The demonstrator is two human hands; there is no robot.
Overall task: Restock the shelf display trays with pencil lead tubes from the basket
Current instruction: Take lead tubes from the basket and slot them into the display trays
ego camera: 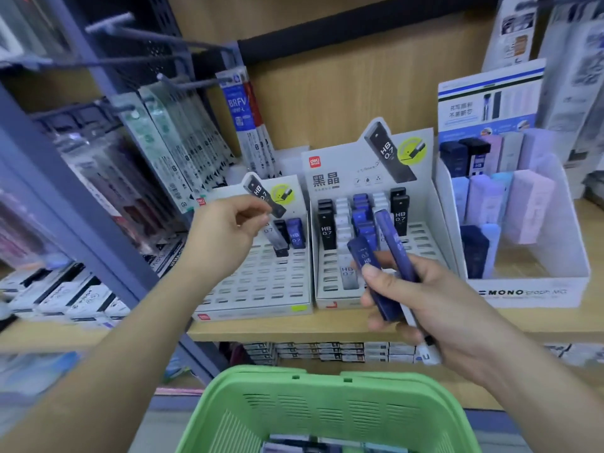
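My right fingers [380, 322] are curled tight round a bundle of blue lead tubes [387, 237], thumb pressed on the front one. The right hand [434, 299] is held up in front of the middle display tray [336, 304]. My left hand [225, 230] is over the left display tray [261, 289]. Its fingertips are closed in a pinch on the top of a grey tube [276, 241], which stands in a back slot beside a black one and a blue one. The green basket [327, 410] is close under me, before the shelf [261, 331], with more packs at its bottom, too blurred to count.
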